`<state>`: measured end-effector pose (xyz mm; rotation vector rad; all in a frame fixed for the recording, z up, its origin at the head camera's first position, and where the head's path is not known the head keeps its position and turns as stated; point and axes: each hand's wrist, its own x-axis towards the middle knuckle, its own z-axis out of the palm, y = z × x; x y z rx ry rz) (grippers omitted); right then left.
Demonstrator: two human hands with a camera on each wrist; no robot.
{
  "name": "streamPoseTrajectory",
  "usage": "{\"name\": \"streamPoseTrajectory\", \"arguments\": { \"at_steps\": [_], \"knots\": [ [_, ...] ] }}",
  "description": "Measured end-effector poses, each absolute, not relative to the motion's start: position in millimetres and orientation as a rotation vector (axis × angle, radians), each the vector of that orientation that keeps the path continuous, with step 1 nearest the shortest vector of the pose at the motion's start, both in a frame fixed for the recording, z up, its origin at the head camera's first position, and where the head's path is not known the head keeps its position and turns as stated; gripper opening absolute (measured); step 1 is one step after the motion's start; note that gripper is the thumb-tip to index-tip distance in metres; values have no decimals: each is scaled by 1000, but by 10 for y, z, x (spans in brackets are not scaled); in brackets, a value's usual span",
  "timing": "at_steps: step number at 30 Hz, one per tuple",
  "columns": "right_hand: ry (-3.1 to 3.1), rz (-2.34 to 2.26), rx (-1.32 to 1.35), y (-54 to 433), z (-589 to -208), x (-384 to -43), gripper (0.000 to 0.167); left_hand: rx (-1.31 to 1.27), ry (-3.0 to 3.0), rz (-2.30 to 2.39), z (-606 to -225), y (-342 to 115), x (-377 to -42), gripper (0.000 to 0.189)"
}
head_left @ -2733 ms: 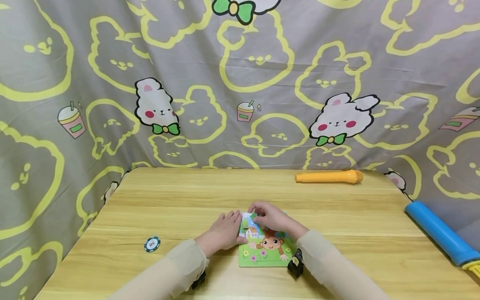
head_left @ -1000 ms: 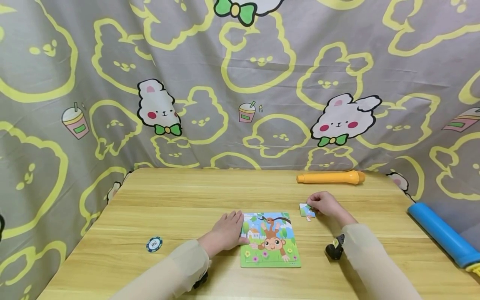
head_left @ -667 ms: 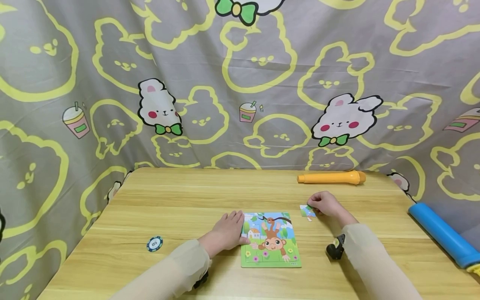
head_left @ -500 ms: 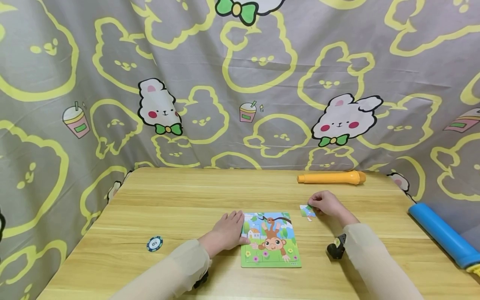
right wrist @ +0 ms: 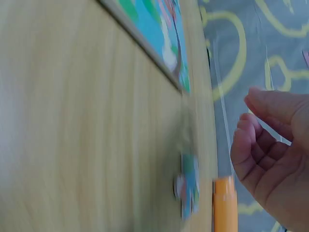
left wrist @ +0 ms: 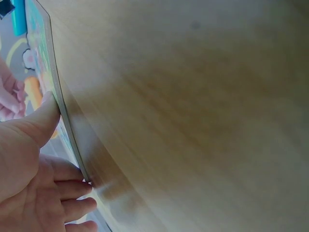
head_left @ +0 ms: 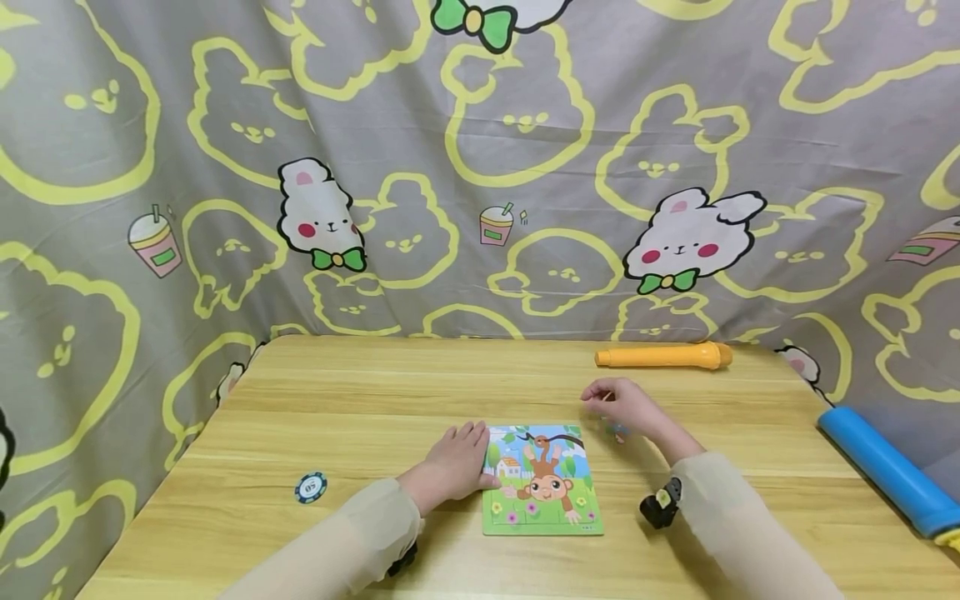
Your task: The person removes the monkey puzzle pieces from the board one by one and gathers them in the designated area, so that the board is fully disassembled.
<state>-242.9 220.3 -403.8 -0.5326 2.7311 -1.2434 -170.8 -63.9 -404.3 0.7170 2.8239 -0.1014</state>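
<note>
A jigsaw puzzle board (head_left: 543, 479) with a monkey picture lies on the wooden table. My left hand (head_left: 452, 462) rests against its left edge, the thumb on top and the fingers straight; the left wrist view shows the thumb (left wrist: 46, 116) on the board's edge. To the right of the board lies a small loose puzzle piece (head_left: 618, 431), partly hidden by my right hand (head_left: 626, 408). In the right wrist view the piece (right wrist: 189, 186) is on the table, apart from the loosely bent fingers. Nothing shows between thumb and fingertips there.
An orange toy microphone (head_left: 663, 356) lies at the back right. At the right edge is a blue tube (head_left: 885, 471) with a yellow end. A poker chip (head_left: 311, 487) lies left of my left hand. A patterned curtain (head_left: 405, 275) hangs behind the table (head_left: 360, 383).
From over the board, my right hand moved right to the loose piece, held its edge, then let go and rose to the left. My left hand stayed on the board's edge.
</note>
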Motion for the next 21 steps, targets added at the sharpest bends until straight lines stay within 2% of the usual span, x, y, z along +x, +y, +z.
{"name": "streamPoseTrajectory", "arguments": {
  "at_steps": [21],
  "knots": [
    [2548, -993, -1003, 1526, -4221, -2198, 25, 704, 2811, -54, -4030, -631, -1710, 78]
  ]
}}
